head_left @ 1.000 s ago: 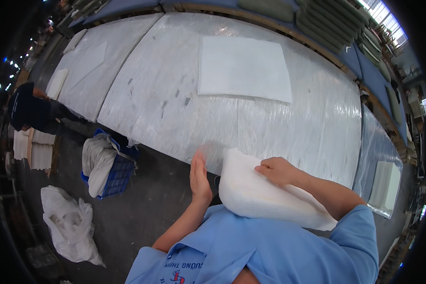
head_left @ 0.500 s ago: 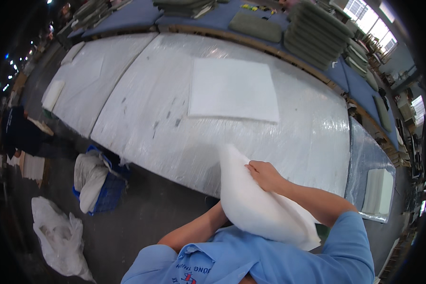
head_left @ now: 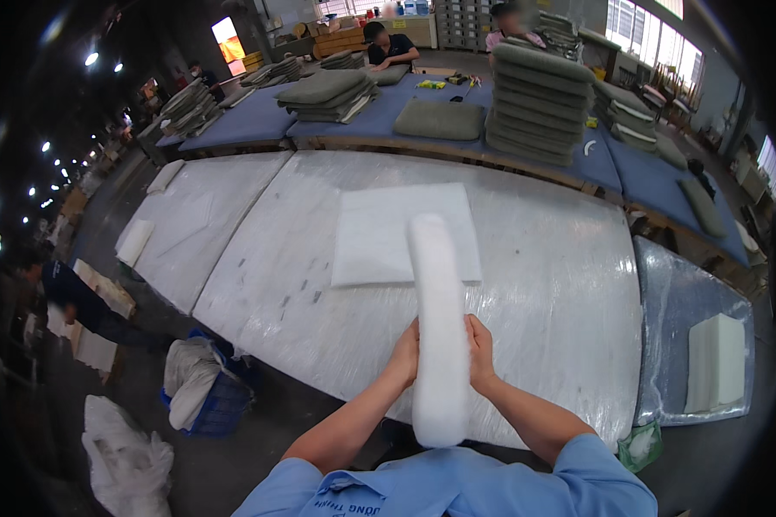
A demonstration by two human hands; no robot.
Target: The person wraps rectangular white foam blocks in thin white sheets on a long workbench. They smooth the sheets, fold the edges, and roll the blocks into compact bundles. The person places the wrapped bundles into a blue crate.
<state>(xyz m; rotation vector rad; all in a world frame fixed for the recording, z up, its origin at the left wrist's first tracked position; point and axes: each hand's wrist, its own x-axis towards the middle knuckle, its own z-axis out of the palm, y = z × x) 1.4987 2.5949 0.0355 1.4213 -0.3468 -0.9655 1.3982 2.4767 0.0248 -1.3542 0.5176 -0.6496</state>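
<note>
Between my two hands a thick white padding piece [head_left: 441, 336] is held on edge, its narrow side toward me and its far end above the table. My left hand [head_left: 404, 353] presses flat to its left side, fingers partly hidden behind it. My right hand [head_left: 480, 349] grips the right side, with the fingers curled against the padding. Beyond it, a flat white square of padding [head_left: 366, 246] lies on the plastic-wrapped table [head_left: 560, 284], partly covered from sight by the held piece.
Behind stand blue-topped tables [head_left: 362, 129] with a tall stack of green cushions [head_left: 539, 103]. White padding blocks [head_left: 716, 366] lie at the right. A blue basket [head_left: 220, 405] with cloth and a plastic bag [head_left: 125, 457] are on the floor at left. Co-workers [head_left: 86, 297] are nearby.
The padding piece has turned from a slanted position near my body to standing on edge over the table. My left hand has come into sight on its left side. The view has tilted up.
</note>
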